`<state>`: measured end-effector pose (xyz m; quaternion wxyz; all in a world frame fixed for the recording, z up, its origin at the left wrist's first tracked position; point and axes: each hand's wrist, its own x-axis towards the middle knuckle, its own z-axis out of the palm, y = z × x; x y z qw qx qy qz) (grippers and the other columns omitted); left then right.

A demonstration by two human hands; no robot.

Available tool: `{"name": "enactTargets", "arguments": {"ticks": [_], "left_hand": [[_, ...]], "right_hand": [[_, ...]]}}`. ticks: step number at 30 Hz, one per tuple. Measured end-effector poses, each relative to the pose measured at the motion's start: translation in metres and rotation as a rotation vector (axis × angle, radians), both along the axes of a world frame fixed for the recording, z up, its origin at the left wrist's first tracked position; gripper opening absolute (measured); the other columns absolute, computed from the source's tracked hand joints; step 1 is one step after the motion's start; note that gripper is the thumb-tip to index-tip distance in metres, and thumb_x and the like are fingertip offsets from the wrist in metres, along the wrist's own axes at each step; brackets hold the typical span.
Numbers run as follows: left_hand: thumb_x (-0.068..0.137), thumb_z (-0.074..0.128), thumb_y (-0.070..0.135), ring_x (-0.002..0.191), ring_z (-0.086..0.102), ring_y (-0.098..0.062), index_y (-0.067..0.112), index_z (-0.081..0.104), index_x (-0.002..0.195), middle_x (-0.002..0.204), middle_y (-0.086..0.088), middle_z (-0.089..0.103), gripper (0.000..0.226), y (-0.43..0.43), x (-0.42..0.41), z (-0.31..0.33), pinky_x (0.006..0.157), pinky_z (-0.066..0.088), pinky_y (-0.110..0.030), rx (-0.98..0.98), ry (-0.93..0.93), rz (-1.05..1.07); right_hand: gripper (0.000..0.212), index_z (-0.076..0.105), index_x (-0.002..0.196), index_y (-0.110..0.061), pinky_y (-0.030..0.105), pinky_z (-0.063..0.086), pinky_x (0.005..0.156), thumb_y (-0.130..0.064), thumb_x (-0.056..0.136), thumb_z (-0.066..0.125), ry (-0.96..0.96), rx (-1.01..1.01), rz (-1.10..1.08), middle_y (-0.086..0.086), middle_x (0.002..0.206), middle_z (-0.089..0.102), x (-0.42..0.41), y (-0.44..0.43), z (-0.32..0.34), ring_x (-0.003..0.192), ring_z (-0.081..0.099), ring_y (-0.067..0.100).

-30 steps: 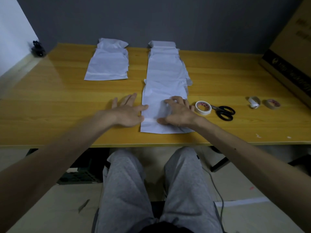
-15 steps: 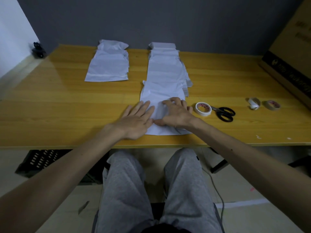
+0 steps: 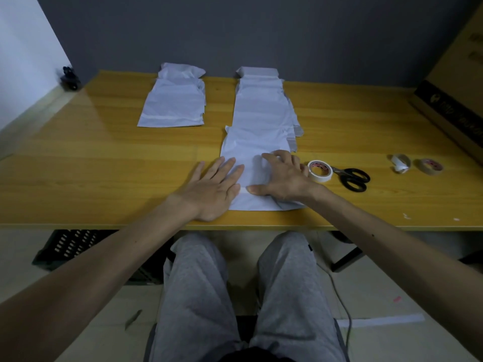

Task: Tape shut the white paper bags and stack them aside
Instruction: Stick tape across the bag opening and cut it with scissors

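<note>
**As L hand slides onto bag, tape gets pressed flat**

Since 1 s ago the L hand has come over from the bare desk beside the bag & now lies across its left edge. R hand hasn't shifted, palm on the bag's right half. A bit of tape strip shows between the two thumbs. It's prob. being rubbed down, so this bag looks nearly sealed & due for the stack at far left.

L fingers are straight & flat, tips on the paper, gripping nothing. R fingers are spread, slightly bent, pressing not pinching. Bag sits at the near desk edge under both hands, far end meeting the row of other bags. Tape roll & scissors lie just right of R hand.
</note>
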<state>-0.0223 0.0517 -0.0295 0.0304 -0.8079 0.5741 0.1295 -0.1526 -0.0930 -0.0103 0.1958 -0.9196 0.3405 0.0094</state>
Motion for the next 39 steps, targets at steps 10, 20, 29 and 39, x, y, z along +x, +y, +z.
{"name": "enactTargets", "arguments": {"ticks": [10,20,29,39], "left_hand": [[0.101,0.002,0.045,0.143,-0.025,-0.007,0.032,-0.017,0.151,0.157,0.012,-0.025,0.054,0.001,0.001,-0.002,0.118,-0.012,-0.045,-0.011,-0.012,-0.016],[0.101,0.001,0.047,0.143,-0.025,-0.007,0.033,-0.016,0.151,0.156,0.013,-0.026,0.055,0.001,0.004,-0.004,0.118,-0.010,-0.045,-0.004,-0.013,-0.027],[0.100,0.001,0.048,0.142,-0.026,-0.005,0.033,-0.016,0.151,0.156,0.015,-0.027,0.055,0.003,0.006,-0.004,0.118,-0.012,-0.045,-0.004,0.012,-0.050],[0.100,0.027,0.052,0.143,-0.027,-0.011,0.038,-0.012,0.150,0.158,0.010,-0.022,0.065,0.018,0.022,0.016,0.117,-0.012,-0.043,0.030,0.059,0.002]], "right_hand": [[0.093,0.021,0.149,-0.035,0.044,0.014,0.112,-0.065,0.074,0.067,0.005,0.007,-0.037,0.004,0.152,0.006,-0.017,-0.009,0.001,0.139,0.008,0.030],[0.093,0.015,0.150,-0.037,0.049,0.012,0.111,-0.061,0.077,0.067,0.069,0.047,-0.050,0.001,0.156,0.001,-0.035,-0.023,0.006,0.142,0.001,0.030],[0.075,0.015,0.150,-0.039,0.050,-0.005,0.113,-0.045,0.090,0.059,-0.018,-0.010,0.156,-0.004,0.160,-0.011,-0.044,-0.021,0.001,0.145,-0.019,0.018],[0.065,0.018,0.149,-0.041,0.040,-0.007,0.114,-0.036,0.095,0.053,0.061,0.060,0.319,-0.010,0.161,-0.003,-0.025,-0.004,-0.001,0.146,-0.017,0.013]]}}
